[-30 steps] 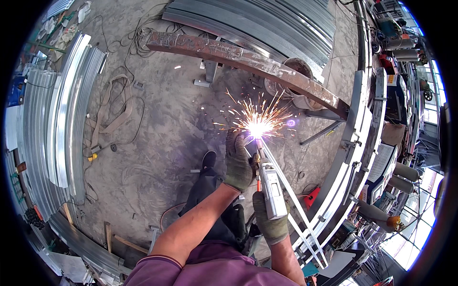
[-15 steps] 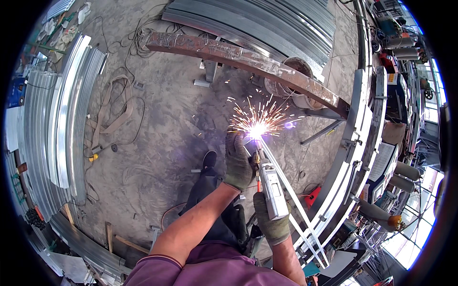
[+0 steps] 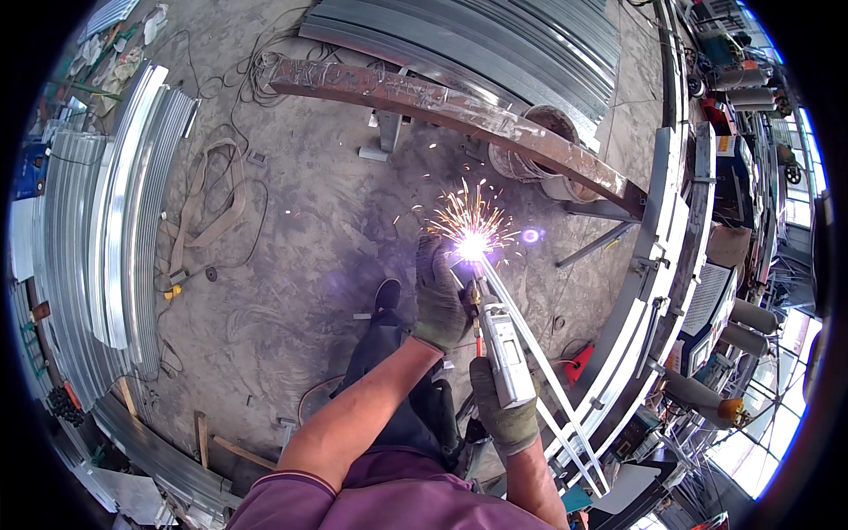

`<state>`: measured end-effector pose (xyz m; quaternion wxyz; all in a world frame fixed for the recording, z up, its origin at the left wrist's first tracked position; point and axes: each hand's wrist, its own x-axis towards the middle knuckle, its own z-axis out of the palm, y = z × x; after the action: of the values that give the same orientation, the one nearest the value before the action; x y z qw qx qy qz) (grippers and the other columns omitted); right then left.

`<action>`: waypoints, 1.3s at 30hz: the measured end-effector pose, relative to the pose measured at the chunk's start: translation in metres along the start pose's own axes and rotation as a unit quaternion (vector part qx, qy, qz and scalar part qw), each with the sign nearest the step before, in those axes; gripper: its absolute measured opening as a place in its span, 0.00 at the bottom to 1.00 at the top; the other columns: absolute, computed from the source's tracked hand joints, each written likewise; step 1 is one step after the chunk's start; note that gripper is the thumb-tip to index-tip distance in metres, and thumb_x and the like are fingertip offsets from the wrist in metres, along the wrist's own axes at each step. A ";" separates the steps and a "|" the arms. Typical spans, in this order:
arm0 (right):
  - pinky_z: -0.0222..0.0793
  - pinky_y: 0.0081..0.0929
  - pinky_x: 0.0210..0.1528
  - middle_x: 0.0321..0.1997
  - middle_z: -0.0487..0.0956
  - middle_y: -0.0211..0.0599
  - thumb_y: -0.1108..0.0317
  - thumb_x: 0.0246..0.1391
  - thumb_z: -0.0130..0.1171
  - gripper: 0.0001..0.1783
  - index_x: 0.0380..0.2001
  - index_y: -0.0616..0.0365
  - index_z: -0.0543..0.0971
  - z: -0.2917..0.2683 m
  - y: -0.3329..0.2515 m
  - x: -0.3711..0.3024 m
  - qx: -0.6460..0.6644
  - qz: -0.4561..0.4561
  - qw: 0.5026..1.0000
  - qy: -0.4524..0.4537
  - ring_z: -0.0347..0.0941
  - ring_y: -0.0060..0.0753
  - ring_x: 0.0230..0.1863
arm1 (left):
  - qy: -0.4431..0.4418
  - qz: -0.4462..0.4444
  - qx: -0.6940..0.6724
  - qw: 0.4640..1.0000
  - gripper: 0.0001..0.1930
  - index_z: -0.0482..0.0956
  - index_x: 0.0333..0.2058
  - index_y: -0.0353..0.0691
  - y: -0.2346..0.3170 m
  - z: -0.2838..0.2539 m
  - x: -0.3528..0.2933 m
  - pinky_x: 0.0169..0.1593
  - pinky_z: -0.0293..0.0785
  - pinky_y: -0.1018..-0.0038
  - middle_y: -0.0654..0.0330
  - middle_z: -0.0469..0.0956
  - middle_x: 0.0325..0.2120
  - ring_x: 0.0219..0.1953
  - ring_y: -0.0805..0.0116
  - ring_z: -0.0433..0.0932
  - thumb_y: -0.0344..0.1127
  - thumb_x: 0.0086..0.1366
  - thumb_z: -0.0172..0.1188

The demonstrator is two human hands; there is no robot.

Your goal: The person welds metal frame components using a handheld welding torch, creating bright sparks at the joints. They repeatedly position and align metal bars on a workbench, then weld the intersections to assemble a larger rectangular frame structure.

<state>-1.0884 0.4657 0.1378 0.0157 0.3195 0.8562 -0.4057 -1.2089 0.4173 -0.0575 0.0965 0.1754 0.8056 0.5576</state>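
Observation:
My right hand point(image 3: 505, 413), in a grey-green work glove, is wrapped around a silver welding gun point(image 3: 509, 358). The gun's tip meets the end of a narrow metal bar frame point(image 3: 528, 337) at a bright white-violet glare point(image 3: 471, 247), from which orange sparks fan up and outward. To the left of the gun, my gloved left hand point(image 3: 440, 305) is closed beside the glare, gripping a small flat metal piece point(image 3: 461, 272) at the bar's end. Glare hides the exact joint, and the fingertips are partly hidden.
Beyond the glare, a rusty brown beam point(image 3: 442, 110) crosses over a bucket point(image 3: 549, 128). Stacked metal profiles point(image 3: 110, 230) lie at the left, more sheets point(image 3: 477, 40) at the back. A long steel rail bench point(image 3: 645, 265) runs along the right. Cables and a strap point(image 3: 212, 221) lie on the floor.
The spark spray has become smaller, and the glare has shifted slightly left. A bit more of the small metal piece shows beside the gun's tip. Both hands are almost unmoved.

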 end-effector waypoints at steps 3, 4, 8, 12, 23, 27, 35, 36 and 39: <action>0.78 0.42 0.32 0.33 0.84 0.45 0.66 0.62 0.71 0.10 0.44 0.59 0.85 0.000 0.001 -0.001 0.013 0.013 1.000 0.007 0.83 0.51 0.30 | -0.032 -0.008 0.029 0.999 0.41 0.59 0.70 0.28 0.007 -0.004 0.002 0.74 0.63 0.42 0.37 0.64 0.67 0.72 0.30 0.62 0.40 0.65 0.68; 0.79 0.42 0.33 0.33 0.84 0.45 0.66 0.62 0.71 0.11 0.44 0.58 0.85 -0.002 -0.003 -0.002 0.023 0.034 0.999 0.000 0.83 0.51 0.30 | -0.049 -0.017 0.039 0.998 0.41 0.59 0.70 0.28 0.010 -0.006 0.004 0.74 0.63 0.42 0.37 0.64 0.67 0.72 0.31 0.62 0.41 0.65 0.68; 0.79 0.42 0.34 0.33 0.84 0.46 0.66 0.62 0.71 0.11 0.44 0.58 0.85 -0.003 -0.003 -0.005 0.021 0.066 0.998 -0.011 0.84 0.52 0.31 | -0.010 0.064 0.059 0.996 0.42 0.58 0.70 0.28 0.023 -0.019 0.013 0.74 0.63 0.42 0.36 0.63 0.67 0.70 0.31 0.64 0.41 0.64 0.69; 0.79 0.42 0.35 0.33 0.85 0.46 0.65 0.62 0.71 0.11 0.44 0.58 0.86 -0.006 -0.003 -0.005 0.008 0.060 0.998 -0.021 0.84 0.54 0.32 | 0.024 0.105 0.067 0.992 0.42 0.59 0.70 0.27 0.019 -0.015 0.015 0.74 0.62 0.42 0.35 0.65 0.66 0.70 0.30 0.64 0.39 0.63 0.70; 0.78 0.44 0.35 0.33 0.85 0.44 0.68 0.61 0.70 0.09 0.42 0.57 0.85 -0.011 -0.005 -0.010 0.012 0.042 0.999 -0.013 0.83 0.52 0.32 | -0.006 0.051 0.045 0.998 0.42 0.59 0.70 0.29 0.016 -0.014 0.011 0.76 0.58 0.40 0.35 0.63 0.69 0.73 0.29 0.61 0.37 0.63 0.70; 0.79 0.43 0.36 0.31 0.85 0.41 0.67 0.60 0.71 0.07 0.40 0.56 0.87 -0.019 -0.009 -0.015 0.004 0.032 0.999 0.004 0.83 0.51 0.32 | -0.005 0.069 0.099 0.993 0.47 0.57 0.73 0.30 0.019 -0.020 0.007 0.77 0.59 0.47 0.35 0.61 0.71 0.74 0.31 0.60 0.39 0.63 0.76; 0.79 0.42 0.36 0.29 0.84 0.39 0.71 0.57 0.72 0.04 0.36 0.56 0.86 -0.028 0.000 -0.030 0.062 0.041 0.995 0.061 0.83 0.49 0.31 | -0.075 0.055 0.081 0.992 0.56 0.51 0.77 0.28 0.018 -0.065 -0.003 0.80 0.55 0.49 0.34 0.57 0.75 0.78 0.34 0.56 0.38 0.59 0.79; 0.79 0.38 0.36 0.32 0.84 0.37 0.72 0.60 0.70 0.05 0.39 0.58 0.86 -0.028 0.006 -0.035 0.049 0.039 0.997 0.043 0.83 0.42 0.32 | -0.073 0.036 0.085 0.993 0.53 0.54 0.75 0.28 0.017 -0.073 -0.008 0.79 0.57 0.50 0.35 0.60 0.74 0.77 0.36 0.59 0.38 0.60 0.79; 0.79 0.33 0.37 0.35 0.85 0.36 0.74 0.66 0.67 0.08 0.46 0.61 0.86 -0.032 0.016 -0.046 0.020 0.008 1.000 0.020 0.83 0.33 0.34 | -0.116 -0.061 0.071 0.989 0.43 0.66 0.70 0.30 0.017 -0.095 -0.027 0.74 0.66 0.53 0.39 0.70 0.68 0.71 0.41 0.68 0.37 0.62 0.77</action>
<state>-1.0351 0.4707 0.1613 -0.0042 0.3347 0.8454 -0.4163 -1.2147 0.3298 -0.0084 0.2103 0.1952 0.8360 0.4677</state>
